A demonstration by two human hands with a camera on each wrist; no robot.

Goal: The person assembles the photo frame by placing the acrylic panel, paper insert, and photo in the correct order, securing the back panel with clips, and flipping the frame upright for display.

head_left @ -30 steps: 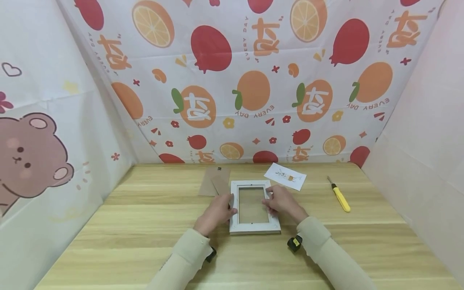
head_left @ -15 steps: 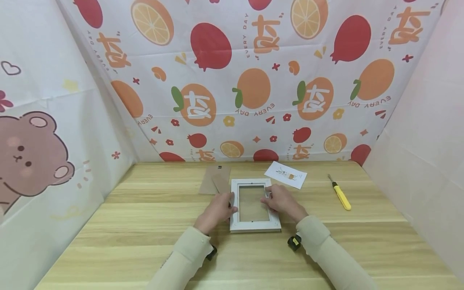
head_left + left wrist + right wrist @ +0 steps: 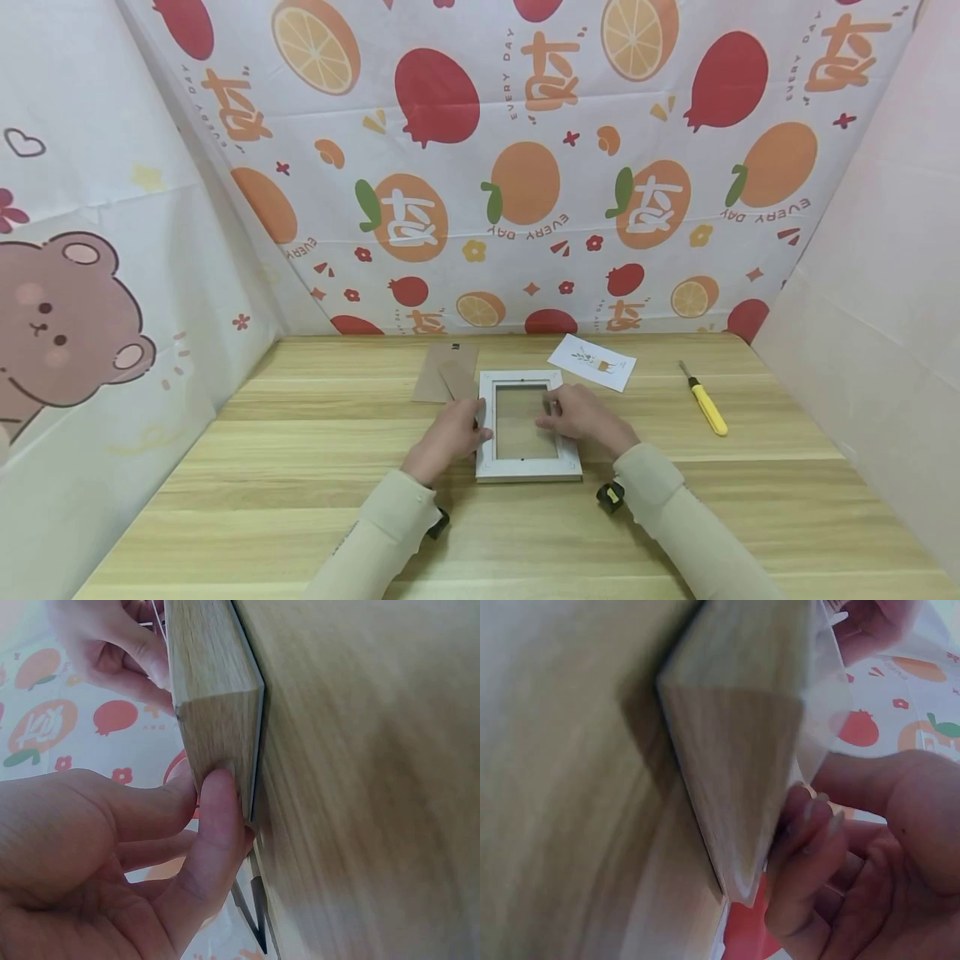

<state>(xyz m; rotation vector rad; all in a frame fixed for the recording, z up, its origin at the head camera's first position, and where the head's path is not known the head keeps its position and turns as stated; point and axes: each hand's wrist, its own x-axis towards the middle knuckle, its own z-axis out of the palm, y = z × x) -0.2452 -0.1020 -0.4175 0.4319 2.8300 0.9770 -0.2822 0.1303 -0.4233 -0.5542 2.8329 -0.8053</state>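
A picture frame point(image 3: 529, 471) with a white back and wood-grain sides lies on the table, its rectangular opening facing up. My left hand point(image 3: 448, 435) grips its left side, one finger against the wooden side point(image 3: 214, 724) and the thumb over the top. At the right side, my right hand point(image 3: 581, 415) has its thumb and fingers over the opening's edge. They pinch a clear sheet point(image 3: 831, 694), which stands partly raised from the frame in the right wrist view. The sheet's far end is hard to make out.
Brown backing boards point(image 3: 437, 372) lie behind the left hand, partly overlapping. A white card point(image 3: 592, 362) with a plant drawing sits at the back. A yellow-handled screwdriver point(image 3: 707, 407) lies to the right on the wooden table point(image 3: 285, 475). Fruit-printed cloth point(image 3: 480, 275) hangs behind.
My right hand's fingers have shifted slightly inward over the opening and come up from the frame's right edge. The left hand and the frame have stayed in place.
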